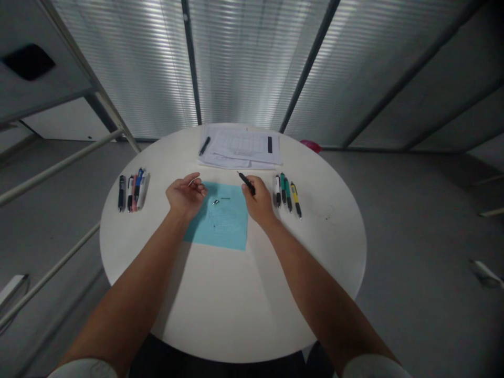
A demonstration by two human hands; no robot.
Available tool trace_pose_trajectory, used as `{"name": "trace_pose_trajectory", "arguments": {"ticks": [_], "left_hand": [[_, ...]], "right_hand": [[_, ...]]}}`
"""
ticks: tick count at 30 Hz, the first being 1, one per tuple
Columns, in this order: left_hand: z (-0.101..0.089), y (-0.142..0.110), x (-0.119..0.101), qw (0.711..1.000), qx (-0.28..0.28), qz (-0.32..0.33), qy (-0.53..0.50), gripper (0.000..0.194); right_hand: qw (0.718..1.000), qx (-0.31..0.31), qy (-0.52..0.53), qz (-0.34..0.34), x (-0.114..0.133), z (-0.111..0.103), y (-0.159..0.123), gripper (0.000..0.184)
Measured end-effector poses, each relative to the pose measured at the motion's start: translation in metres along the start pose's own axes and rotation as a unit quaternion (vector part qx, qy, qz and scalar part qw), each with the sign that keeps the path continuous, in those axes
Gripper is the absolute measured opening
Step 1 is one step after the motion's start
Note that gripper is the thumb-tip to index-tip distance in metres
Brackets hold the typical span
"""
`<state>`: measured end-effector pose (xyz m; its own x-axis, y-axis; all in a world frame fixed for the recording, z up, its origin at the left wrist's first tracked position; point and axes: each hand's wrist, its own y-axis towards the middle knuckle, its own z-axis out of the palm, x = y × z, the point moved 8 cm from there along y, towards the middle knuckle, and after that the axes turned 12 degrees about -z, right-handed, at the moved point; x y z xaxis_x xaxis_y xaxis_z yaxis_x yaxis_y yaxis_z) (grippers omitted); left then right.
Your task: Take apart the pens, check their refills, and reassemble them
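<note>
My right hand (259,199) is closed around a black pen (247,182), its narrow end pointing up and to the left. Palm up, my left hand (187,195) has its fingers curled around a thin white stick (193,180), too small to identify. Between the hands lies a light blue sheet (230,231) with faint marks on it. A small shiny metal piece (216,202) rests on the sheet, near a short thin dark piece (225,198). Neither hand touches these two pieces.
The round white table (228,304) carries stacked printed papers (240,149) at the back, with a dark pen (205,146) on them. Several pens (137,186) lie at the left. A yellow and black pen (296,199) lies at the right beside green and white ones.
</note>
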<state>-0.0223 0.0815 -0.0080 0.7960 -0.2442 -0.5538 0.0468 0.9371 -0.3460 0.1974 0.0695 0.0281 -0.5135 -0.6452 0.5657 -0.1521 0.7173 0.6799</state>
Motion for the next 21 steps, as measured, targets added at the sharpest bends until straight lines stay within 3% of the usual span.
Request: {"name": "trace_pose_trajectory", "arguments": {"ticks": [6,14,21], "left_hand": [[0.001,0.0,0.003,1.0,0.008,-0.007,-0.007,0.02],[0.004,-0.004,0.003,0.999,0.0,-0.011,-0.038,0.021],[0.001,-0.002,0.002,0.999,0.001,-0.007,-0.051,0.023]], "right_hand": [[1.0,0.019,-0.02,0.003,-0.004,0.004,0.001,0.019],[0.985,0.154,-0.072,-0.038,0.004,0.025,-0.002,0.018],[0.976,0.189,-0.103,-0.031,0.004,0.028,-0.003,0.02]]}}
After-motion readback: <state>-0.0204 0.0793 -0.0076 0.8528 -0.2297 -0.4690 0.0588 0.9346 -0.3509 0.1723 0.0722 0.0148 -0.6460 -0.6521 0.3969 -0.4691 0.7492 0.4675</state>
